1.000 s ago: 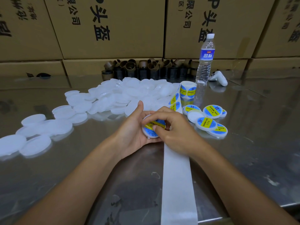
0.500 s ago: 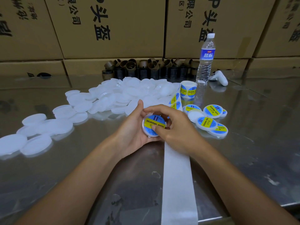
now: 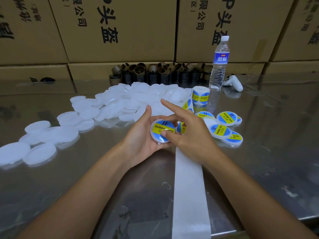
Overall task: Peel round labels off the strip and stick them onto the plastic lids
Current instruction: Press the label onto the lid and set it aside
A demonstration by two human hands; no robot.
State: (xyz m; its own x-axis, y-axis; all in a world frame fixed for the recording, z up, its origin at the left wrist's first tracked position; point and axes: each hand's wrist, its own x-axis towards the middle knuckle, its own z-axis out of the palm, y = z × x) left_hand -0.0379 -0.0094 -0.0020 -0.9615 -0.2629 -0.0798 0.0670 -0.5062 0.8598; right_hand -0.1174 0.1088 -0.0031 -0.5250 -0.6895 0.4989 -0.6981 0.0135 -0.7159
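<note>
My left hand (image 3: 140,140) cradles a white plastic lid (image 3: 161,131) with a blue and yellow round label on it, thumb up along the lid's left edge. My right hand (image 3: 188,133) presses its thumb on the label's lower middle, and its index finger points up and away. The label strip (image 3: 189,192) runs from the table's near edge under my right hand to the label roll (image 3: 200,95). A heap of bare white lids (image 3: 120,104) lies behind my hands. Several labelled lids (image 3: 222,130) sit to the right.
A water bottle (image 3: 219,62) and a white controller (image 3: 233,82) stand at the back right. Dark cardboard cores (image 3: 155,73) line the foot of stacked cardboard boxes (image 3: 120,28). More bare lids (image 3: 38,144) lie scattered at the left of the metal table (image 3: 276,152).
My right hand's fingers have lifted off the label, uncovering it; only the thumb still presses. The index finger has straightened upward. The lid stays in my left hand.
</note>
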